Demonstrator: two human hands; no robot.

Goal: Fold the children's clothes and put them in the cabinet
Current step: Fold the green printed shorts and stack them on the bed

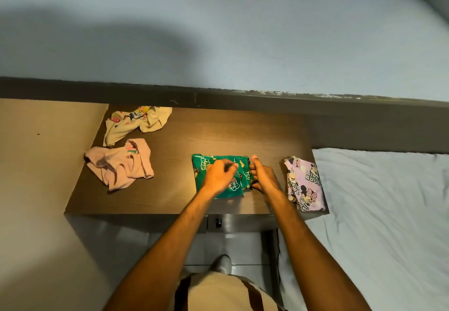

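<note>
A green printed children's garment lies partly folded on the dark wooden cabinet top. My left hand rests on its middle with fingers curled into the cloth. My right hand pinches the garment's right edge, thumb up. A folded lilac cartoon-print garment lies at the cabinet's right end. Two crumpled pieces sit at the left: a cream one at the back and a pink one in front of it.
A white-sheeted bed adjoins the cabinet on the right. A dark ledge runs along the wall behind. A keyed drawer front shows under the cabinet's front edge. Tan floor lies to the left.
</note>
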